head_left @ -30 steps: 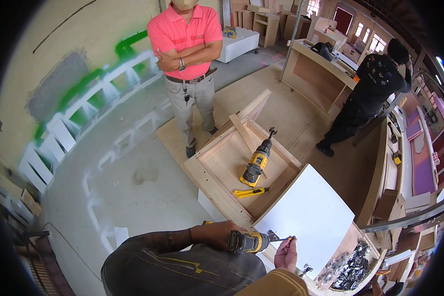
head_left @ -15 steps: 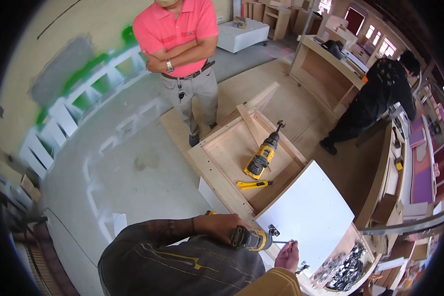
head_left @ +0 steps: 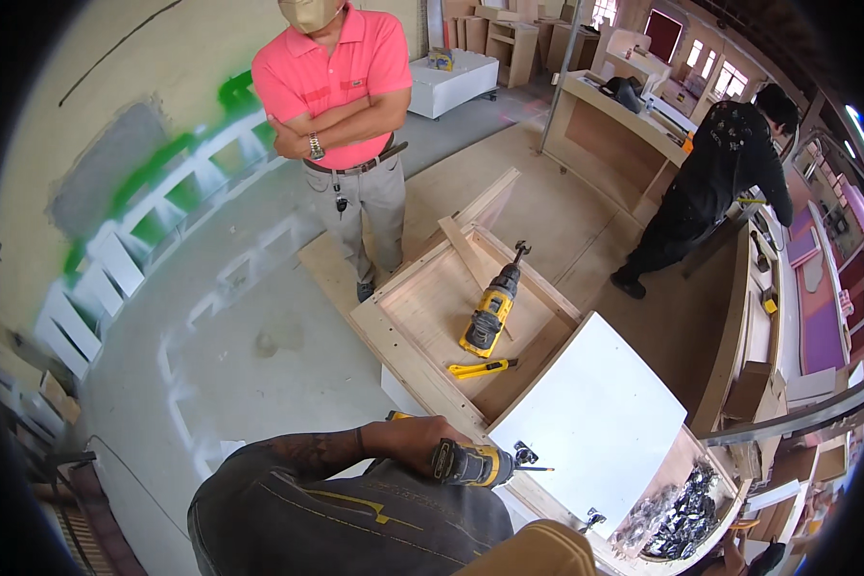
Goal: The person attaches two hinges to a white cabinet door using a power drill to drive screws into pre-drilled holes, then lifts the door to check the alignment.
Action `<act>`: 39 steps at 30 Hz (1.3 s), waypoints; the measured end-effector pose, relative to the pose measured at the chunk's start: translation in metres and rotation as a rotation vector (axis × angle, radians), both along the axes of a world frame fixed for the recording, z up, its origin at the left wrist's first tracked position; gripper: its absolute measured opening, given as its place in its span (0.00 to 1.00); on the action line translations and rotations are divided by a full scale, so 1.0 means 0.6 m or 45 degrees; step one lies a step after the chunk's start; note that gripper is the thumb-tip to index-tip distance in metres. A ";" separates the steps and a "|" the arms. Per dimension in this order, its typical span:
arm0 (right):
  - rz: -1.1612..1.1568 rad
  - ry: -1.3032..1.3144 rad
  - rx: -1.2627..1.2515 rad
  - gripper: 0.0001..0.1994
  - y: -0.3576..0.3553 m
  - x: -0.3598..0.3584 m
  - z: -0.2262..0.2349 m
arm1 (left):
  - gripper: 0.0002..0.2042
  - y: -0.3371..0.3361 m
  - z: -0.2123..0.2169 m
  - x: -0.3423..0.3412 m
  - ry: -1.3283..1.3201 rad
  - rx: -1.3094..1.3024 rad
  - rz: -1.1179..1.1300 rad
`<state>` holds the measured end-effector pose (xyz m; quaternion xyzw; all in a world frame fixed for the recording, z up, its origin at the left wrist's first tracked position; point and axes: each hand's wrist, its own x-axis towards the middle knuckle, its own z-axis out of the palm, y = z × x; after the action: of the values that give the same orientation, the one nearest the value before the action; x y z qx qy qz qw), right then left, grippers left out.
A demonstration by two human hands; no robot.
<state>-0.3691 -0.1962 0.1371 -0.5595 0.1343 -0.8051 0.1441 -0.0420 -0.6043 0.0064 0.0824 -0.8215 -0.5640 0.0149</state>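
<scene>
My left hand (head_left: 415, 442) is wrapped round a yellow-and-black cordless drill (head_left: 475, 464). Its long bit (head_left: 536, 468) points right, over the edge of a white panel (head_left: 590, 394). Close to the bit, a metal hinge (head_left: 525, 453) sits at the panel's edge. A second hinge (head_left: 593, 519) lies farther down that edge. My right hand is not in view. Beyond the panel, another yellow drill (head_left: 491, 317) and a yellow utility knife (head_left: 482, 368) lie inside an open wooden frame (head_left: 413, 350).
Shiny metal hardware (head_left: 682, 523) is heaped in plastic beside the panel. A person in a pink shirt (head_left: 341, 86) stands with arms crossed beyond the frame. Another person in black (head_left: 715, 173) bends over a curved counter (head_left: 730, 355) at the right. Wooden cabinets stand farther back.
My right hand, which was at the tip of the drill's bit, has left the view. The bit's tip is now bare. My left hand keeps hold of the drill. The whole view has shifted slightly.
</scene>
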 end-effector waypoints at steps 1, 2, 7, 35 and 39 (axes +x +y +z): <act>-0.318 -0.089 0.419 0.04 -0.058 0.016 0.009 | 0.22 0.002 -0.009 -0.007 0.006 -0.041 -0.026; -0.631 -0.181 0.840 0.00 -0.122 0.031 0.010 | 0.22 0.003 -0.014 -0.014 0.013 -0.080 -0.048; -0.375 -1.315 1.502 0.06 -0.258 0.055 -0.347 | 0.23 0.009 0.008 -0.013 -0.004 -0.089 -0.026; 0.103 -1.844 1.235 0.14 -0.341 0.145 -0.422 | 0.30 0.016 -0.027 0.008 -0.075 0.091 0.074; 0.272 -1.880 1.218 0.12 -0.353 0.158 -0.441 | 0.29 0.021 -0.020 0.017 -0.014 0.065 0.075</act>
<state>-0.2744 -0.4078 -0.1273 0.2137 0.2763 -0.8006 0.4869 -0.0319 -0.5917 -0.0054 0.1099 -0.8041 -0.5837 0.0248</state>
